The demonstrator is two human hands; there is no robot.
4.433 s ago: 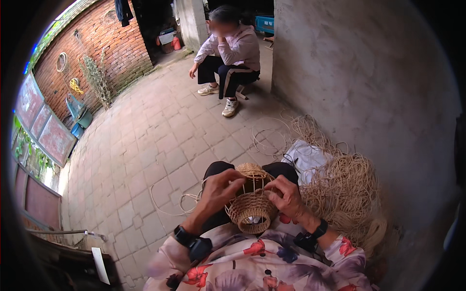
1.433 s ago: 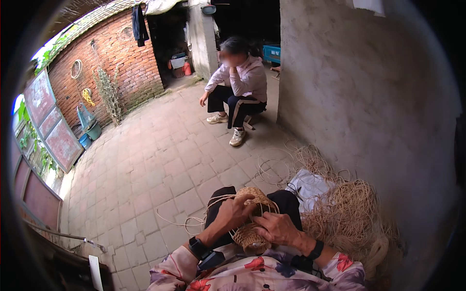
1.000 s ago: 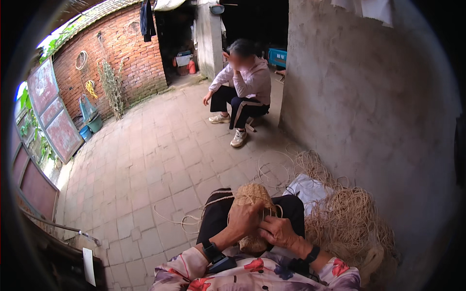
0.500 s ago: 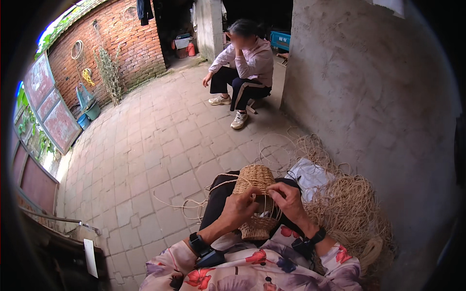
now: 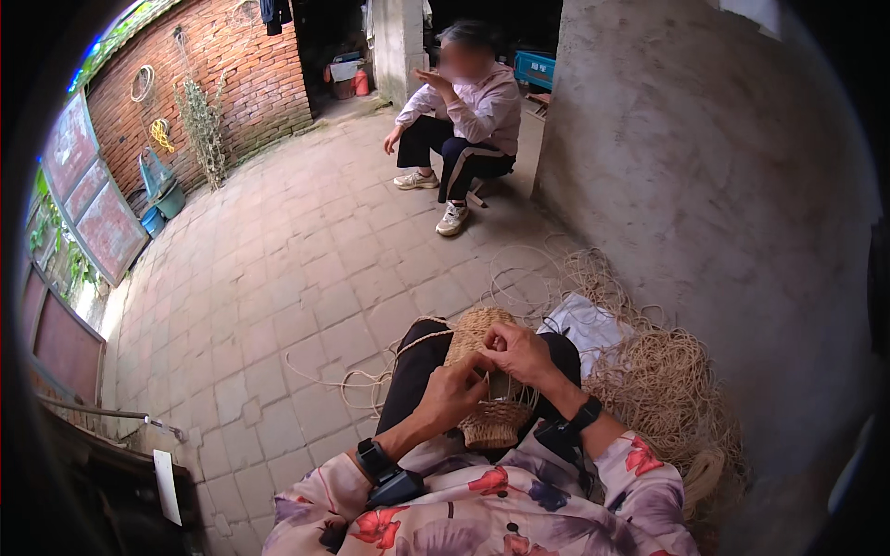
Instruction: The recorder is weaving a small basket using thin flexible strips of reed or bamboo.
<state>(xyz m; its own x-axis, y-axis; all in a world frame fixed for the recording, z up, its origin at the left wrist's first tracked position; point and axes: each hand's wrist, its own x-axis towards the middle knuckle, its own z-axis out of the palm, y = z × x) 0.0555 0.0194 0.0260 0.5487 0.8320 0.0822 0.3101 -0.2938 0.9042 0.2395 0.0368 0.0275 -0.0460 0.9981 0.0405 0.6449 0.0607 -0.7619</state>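
A woven straw piece (image 5: 468, 335), long and narrow, lies across my lap. Its far part is closely woven; the near part (image 5: 496, 424) is a cupped band, with bare strands spanning the gap between them. My left hand (image 5: 449, 397) is on the left of that gap, thumb and fingers pinched at a strand. From the right, my right hand (image 5: 521, 358) reaches over the far part, also pinching, its fingertips close to the left's. The pinched straw cord is mostly hidden by the fingers. A thicker cord (image 5: 413, 341) trails from the piece over my left thigh.
A tangled heap of straw cord (image 5: 663, 408) lies to my right by the grey wall (image 5: 705, 185), with white cloth (image 5: 593, 324) beside it. Across the paved yard (image 5: 278, 278) a person (image 5: 468, 120) sits on a low stool. A metal gate (image 5: 93, 195) stands at left.
My right hand has moved left and slightly up, over the far woven part, closer to my left hand. The seated person's raised hand has come away from the face.
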